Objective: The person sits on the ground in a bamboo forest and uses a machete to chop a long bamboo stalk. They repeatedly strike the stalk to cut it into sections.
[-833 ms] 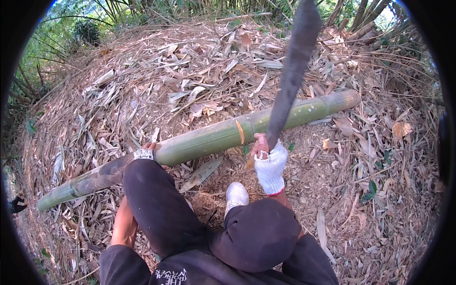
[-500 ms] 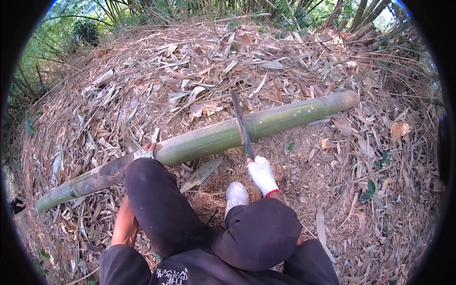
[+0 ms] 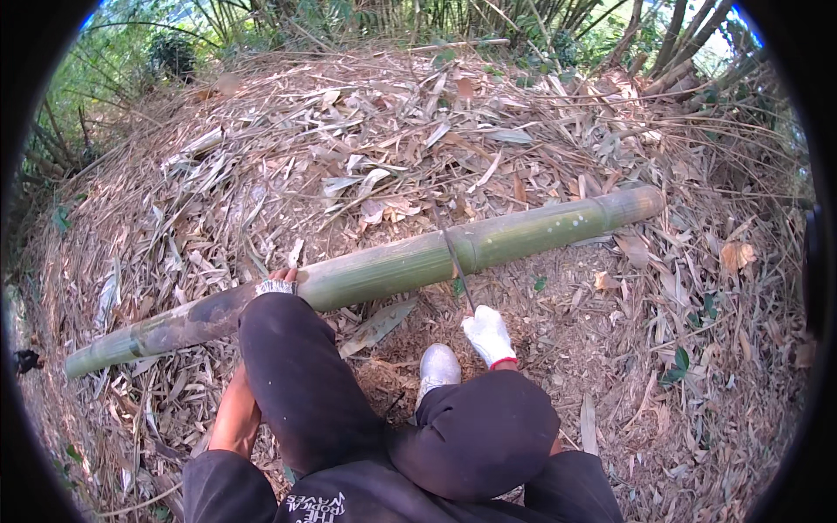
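A long green bamboo pole [image 3: 523, 235] lies across a ground of dry leaves, from lower left to upper right. My right hand [image 3: 488, 336], in a white glove, grips the handle of a long blade [image 3: 455, 261] whose edge rests against the pole near a node. My left hand [image 3: 277, 283], also gloved, is mostly hidden behind my left knee; only its edge shows at the pole, pressed on it. My legs in dark trousers are bent, with a white shoe [image 3: 438, 366] just short of the pole.
Dry bamboo leaves and sheaths [image 3: 366, 166] cover a mound all around. Standing bamboo stems [image 3: 663, 44] rise at the top right, green undergrowth [image 3: 166, 52] at the top left.
The blade was raised high above the pole, then came down. It now sits in the bamboo and my right hand is lower, nearer my knee.
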Available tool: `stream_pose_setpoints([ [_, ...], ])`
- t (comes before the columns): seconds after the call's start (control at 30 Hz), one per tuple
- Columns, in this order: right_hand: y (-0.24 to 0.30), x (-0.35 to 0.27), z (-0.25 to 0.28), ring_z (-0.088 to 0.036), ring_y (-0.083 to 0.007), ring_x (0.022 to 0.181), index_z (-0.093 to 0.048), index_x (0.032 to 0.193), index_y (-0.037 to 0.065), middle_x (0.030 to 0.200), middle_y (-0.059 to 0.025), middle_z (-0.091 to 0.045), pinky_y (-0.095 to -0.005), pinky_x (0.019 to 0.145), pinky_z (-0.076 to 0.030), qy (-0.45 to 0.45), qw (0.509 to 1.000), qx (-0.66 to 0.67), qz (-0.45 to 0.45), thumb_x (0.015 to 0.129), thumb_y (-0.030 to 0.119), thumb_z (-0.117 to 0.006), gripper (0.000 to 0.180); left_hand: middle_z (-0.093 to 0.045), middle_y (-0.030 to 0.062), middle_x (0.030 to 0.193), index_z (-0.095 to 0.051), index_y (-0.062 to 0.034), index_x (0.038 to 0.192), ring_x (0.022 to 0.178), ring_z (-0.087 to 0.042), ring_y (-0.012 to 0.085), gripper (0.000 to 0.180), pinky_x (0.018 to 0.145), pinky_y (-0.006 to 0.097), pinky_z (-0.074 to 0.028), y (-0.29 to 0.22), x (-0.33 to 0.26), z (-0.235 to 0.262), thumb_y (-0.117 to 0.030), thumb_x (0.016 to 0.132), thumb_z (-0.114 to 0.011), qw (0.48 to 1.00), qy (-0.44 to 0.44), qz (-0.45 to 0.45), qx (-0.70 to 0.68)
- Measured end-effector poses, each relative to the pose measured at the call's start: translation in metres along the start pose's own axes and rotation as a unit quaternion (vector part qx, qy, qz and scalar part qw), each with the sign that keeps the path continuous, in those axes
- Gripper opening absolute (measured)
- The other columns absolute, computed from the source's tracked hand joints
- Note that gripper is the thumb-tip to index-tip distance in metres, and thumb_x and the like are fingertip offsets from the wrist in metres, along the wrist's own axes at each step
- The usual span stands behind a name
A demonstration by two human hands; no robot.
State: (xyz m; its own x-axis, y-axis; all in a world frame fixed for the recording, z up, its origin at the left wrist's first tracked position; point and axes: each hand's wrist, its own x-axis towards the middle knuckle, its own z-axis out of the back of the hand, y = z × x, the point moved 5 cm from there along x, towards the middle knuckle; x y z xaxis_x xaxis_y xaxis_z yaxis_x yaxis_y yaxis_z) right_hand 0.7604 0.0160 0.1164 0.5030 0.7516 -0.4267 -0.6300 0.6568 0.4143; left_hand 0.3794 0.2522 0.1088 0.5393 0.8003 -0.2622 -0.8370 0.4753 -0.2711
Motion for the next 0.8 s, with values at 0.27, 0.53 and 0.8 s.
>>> stream_pose_setpoints([
  [0.27, -0.047, 0.043, -0.041, -0.058, -0.0355, 0.053, -0.061, 0.077, -0.010, 0.060, -0.0254, -0.058, -0.0467, 0.052, -0.041, 0.000, 0.991, 0.130, -0.011, 0.085, 0.014, -0.060, 0.025, -0.056, 0.0209, 0.130, -0.060, -0.0043, 0.124, 0.122, -0.051, 0.0408, 0.078, 0.103, 0.050, -0.038, -0.017, 0.030, 0.031, -0.064, 0.074, -0.060, 0.990, 0.104, 0.088, 0.027],
  [0.53, 0.036, -0.012, -0.004, -0.061, -0.0386, 0.057, -0.065, 0.069, -0.003, 0.061, -0.0222, -0.061, -0.0448, 0.053, -0.049, -0.070, 0.973, -0.047, 0.213, 0.091, 0.022, -0.058, 0.034, -0.061, 0.0209, 0.126, -0.067, -0.0038, 0.117, 0.117, -0.057, 0.0396, 0.073, 0.100, 0.049, -0.042, 0.015, 0.033, 0.005, -0.066, 0.087, -0.043, 0.983, 0.063, 0.171, -0.032],
  [0.8, 0.042, -0.012, -0.005, -0.062, -0.0416, 0.060, -0.065, 0.074, -0.007, 0.065, -0.0264, -0.062, -0.0477, 0.056, -0.048, -0.070, 0.987, 0.045, 0.138, 0.087, 0.020, -0.062, 0.030, -0.054, 0.0119, 0.139, -0.060, -0.0124, 0.130, 0.128, -0.050, 0.0318, 0.067, 0.106, 0.041, -0.039, 0.012, 0.082, -0.009, -0.061, 0.087, -0.042, 0.953, 0.252, 0.147, -0.087],
])
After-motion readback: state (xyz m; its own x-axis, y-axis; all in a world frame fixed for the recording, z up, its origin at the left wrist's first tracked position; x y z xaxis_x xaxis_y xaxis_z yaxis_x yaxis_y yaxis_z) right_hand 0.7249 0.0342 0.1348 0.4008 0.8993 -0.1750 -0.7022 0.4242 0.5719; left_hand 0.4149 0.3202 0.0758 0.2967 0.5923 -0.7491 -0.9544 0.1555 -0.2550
